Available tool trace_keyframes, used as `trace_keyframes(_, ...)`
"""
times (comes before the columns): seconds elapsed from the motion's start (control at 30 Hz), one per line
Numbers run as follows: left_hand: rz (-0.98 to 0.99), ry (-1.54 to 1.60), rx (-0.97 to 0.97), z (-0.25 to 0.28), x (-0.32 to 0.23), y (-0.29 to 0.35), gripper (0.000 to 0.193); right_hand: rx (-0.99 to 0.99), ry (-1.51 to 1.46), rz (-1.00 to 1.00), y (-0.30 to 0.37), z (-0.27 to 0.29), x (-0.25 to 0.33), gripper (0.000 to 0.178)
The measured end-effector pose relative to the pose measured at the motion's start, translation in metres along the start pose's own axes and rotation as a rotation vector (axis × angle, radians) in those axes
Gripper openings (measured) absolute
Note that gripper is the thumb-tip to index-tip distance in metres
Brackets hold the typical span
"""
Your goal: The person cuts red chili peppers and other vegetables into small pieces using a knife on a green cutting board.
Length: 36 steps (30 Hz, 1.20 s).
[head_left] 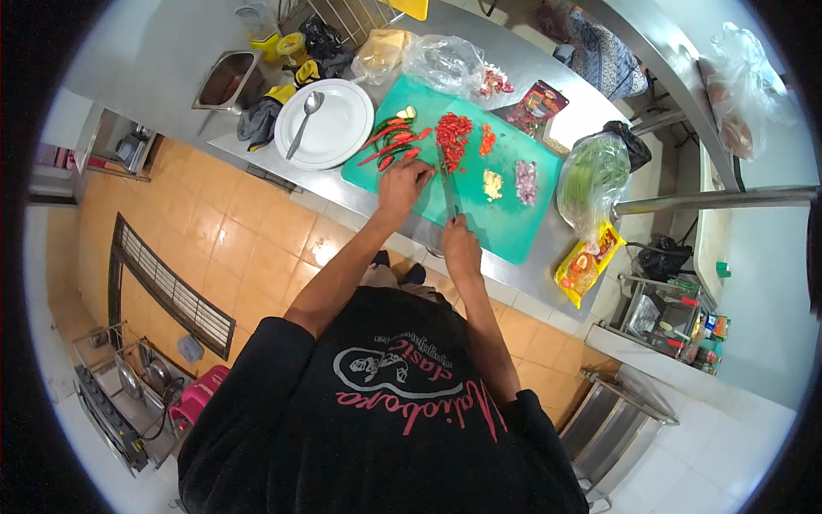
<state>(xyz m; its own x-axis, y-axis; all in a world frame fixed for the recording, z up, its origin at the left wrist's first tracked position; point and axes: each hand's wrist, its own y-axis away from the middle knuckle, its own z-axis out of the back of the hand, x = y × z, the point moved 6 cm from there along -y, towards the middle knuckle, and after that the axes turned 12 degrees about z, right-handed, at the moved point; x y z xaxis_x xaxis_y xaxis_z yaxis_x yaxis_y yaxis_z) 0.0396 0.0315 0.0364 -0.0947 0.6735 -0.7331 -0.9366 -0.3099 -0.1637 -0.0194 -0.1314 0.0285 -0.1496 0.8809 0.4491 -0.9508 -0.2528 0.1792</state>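
While knife (449,184) grasped: four chopped piles (453,140).

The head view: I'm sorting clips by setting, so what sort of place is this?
Probably a working kitchen, perhaps a small eatery's. A long steel counter carries a green cutting board with chopped red chillies; the right hand holds a knife, the left hand steadies whole chillies. Pots sit on a low rack.
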Motion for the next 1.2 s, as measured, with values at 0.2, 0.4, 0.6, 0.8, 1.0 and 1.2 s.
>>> trace_keyframes(0.2,-0.129,0.063,0.012,0.001,0.000,0.009,0.019,-0.037,-0.022,-0.048,-0.003,0.007,-0.002,0.032)
trace_keyframes(0.4,-0.033,0.116,0.098,-0.009,0.010,-0.008,0.016,-0.061,-0.087,-0.067,0.006,0.011,0.005,0.034)
trace_keyframes(0.6,-0.013,0.162,0.090,-0.012,0.006,-0.010,0.017,-0.039,-0.071,-0.026,0.008,0.006,0.003,0.036)
trace_keyframes(0.8,0.105,0.276,0.070,-0.013,0.010,-0.009,0.013,0.003,-0.111,0.029,0.008,0.005,-0.004,0.035)
trace_keyframes(1.0,0.064,0.156,0.041,-0.013,0.006,-0.011,0.011,0.010,-0.080,0.045,0.008,0.005,-0.012,0.034)
trace_keyframes(1.2,0.139,0.198,0.099,-0.019,0.009,-0.015,0.009,0.026,-0.056,0.041,0.012,0.003,-0.012,0.033)
